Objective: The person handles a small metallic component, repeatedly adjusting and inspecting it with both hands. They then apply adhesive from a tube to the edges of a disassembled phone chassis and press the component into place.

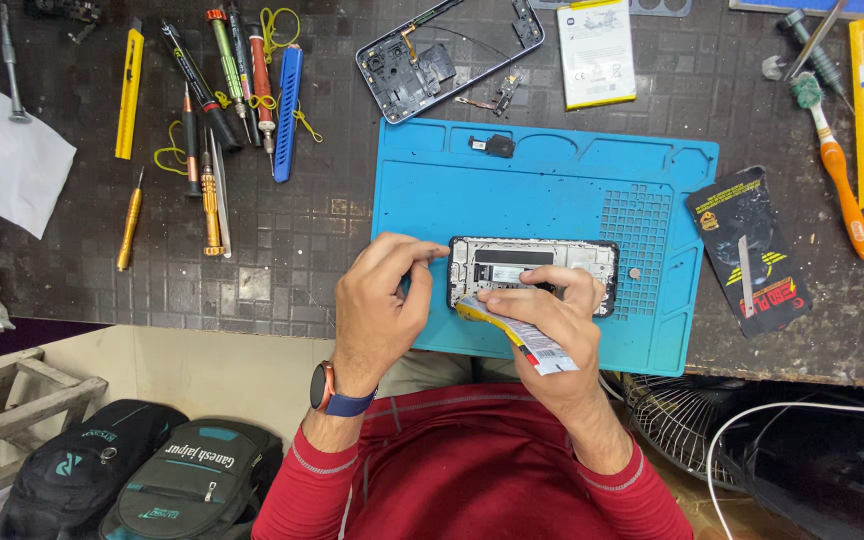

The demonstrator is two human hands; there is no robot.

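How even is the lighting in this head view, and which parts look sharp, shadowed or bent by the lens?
Head view: soft, even light on the blue mat, no harsh glare; left hand and right hand sharp over the opened phone, the right holding a small tube; the area under the table edge is dim; tools look crisp; slight wide-angle bend at the edges.

Bench items: screwdrivers [214, 95] upper left; phone frame [449, 55] w/ battery [596, 52] top centre; toothbrush [832, 165], black packet [749, 250] right; bags [142, 475] below.

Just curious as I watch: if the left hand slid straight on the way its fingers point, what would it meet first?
Most likely the opened phone on the blue mat: the left hand points toward its near end, fingertips about touching it, though contact is unclear.
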